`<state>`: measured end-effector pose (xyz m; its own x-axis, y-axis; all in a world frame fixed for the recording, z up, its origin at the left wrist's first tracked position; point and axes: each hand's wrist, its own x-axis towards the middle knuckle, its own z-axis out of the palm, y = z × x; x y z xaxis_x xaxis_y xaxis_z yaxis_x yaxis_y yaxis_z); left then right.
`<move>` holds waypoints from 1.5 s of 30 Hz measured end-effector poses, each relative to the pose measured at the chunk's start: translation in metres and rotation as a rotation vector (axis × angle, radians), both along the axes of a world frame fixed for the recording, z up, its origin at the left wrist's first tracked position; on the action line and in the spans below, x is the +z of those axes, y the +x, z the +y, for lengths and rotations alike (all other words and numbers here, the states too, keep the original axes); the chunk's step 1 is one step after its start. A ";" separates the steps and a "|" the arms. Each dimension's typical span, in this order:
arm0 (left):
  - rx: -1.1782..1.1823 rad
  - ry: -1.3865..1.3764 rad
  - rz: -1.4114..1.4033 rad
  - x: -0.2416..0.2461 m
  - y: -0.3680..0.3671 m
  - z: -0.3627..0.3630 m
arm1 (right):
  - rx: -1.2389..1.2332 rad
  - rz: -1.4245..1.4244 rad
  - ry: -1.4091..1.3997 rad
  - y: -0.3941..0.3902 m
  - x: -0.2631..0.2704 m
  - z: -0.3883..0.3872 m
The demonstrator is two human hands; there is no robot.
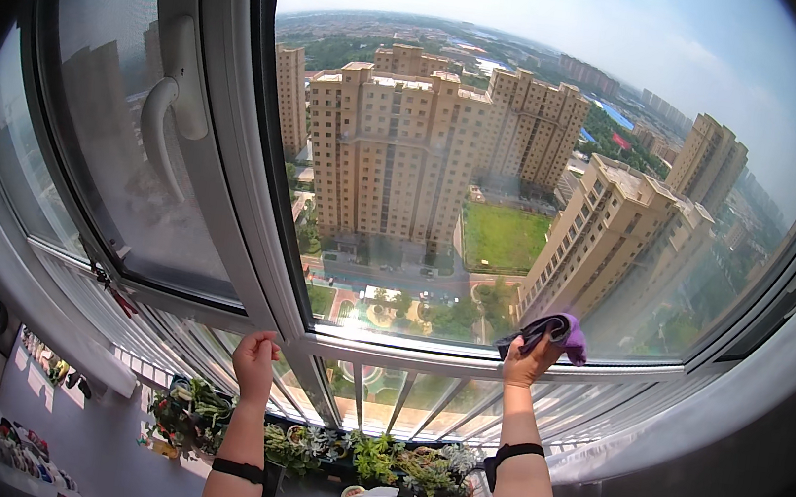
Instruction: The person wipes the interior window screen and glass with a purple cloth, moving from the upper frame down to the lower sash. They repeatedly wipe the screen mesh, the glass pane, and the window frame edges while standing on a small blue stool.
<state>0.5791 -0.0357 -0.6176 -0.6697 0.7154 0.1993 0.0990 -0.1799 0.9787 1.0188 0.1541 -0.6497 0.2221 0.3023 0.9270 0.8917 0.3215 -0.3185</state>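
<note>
A bunched purple and dark cloth (553, 336) is in my right hand (532, 360), pressed near the lower edge of a large window pane (394, 278). Just below that hand runs the white window frame's bottom rail (421, 360). My left hand (255, 363) is raised by the frame's upright post, its fingers curled and nothing seen in them. Whether it touches the frame I cannot tell. Both forearms wear black straps, and the left strap carries a small dark device with a cable.
Left of the pane, a window sash (220, 152) carries a curved white handle (164, 123). Potted succulents (379, 459) line the floor below a white railing (417, 400). A white curtain (733, 431) hangs at the right. Shoes (30, 453) lie on the floor at lower left.
</note>
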 end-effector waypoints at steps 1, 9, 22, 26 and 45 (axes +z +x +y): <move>-0.011 0.027 -0.008 0.004 0.002 -0.001 | -0.078 0.183 0.096 0.013 0.014 0.011; -0.036 0.137 -0.034 0.035 0.011 -0.004 | 0.129 0.120 0.268 -0.112 0.200 0.010; -0.014 0.282 0.229 0.104 -0.003 -0.015 | 0.717 -1.250 0.233 -0.246 0.095 -0.012; -0.003 0.382 0.302 0.162 -0.014 -0.010 | 0.534 -0.871 0.273 -0.286 0.210 -0.017; 0.343 1.038 0.555 0.456 0.044 0.064 | 0.359 -1.536 0.341 -0.248 0.466 -0.032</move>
<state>0.6231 0.0286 -0.1616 -0.4353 -0.1497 0.8878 0.6526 -0.7318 0.1966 0.7709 0.1221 -0.1833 -0.9659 -0.1255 0.2266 0.1508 0.4387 0.8859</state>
